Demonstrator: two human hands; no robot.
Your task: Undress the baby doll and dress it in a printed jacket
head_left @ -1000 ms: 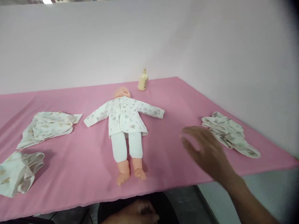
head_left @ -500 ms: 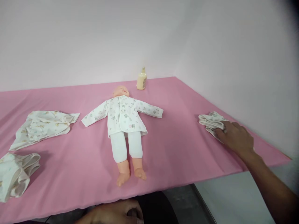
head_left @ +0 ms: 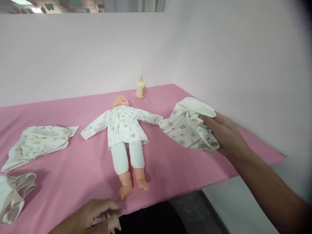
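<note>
A baby doll (head_left: 124,136) in a printed white top and white trousers lies on its back in the middle of the pink table (head_left: 73,107). My right hand (head_left: 225,135) is closed on a bundled printed baby garment (head_left: 188,126), held above the table to the right of the doll. My left hand (head_left: 97,213) rests at the table's near edge, just in front of the doll's feet, fingers loosely bent and somewhat blurred, with nothing seen in them.
Another printed garment (head_left: 39,143) lies spread at the left, and a bunched one (head_left: 13,195) sits at the near left edge. A small cream bottle (head_left: 140,88) stands at the back by the white wall. The table's right edge drops off near my forearm.
My right hand reached to the folded garment at the right, grasped it and lifted it leftward toward the doll. My left hand rose from below the table onto its near edge.
</note>
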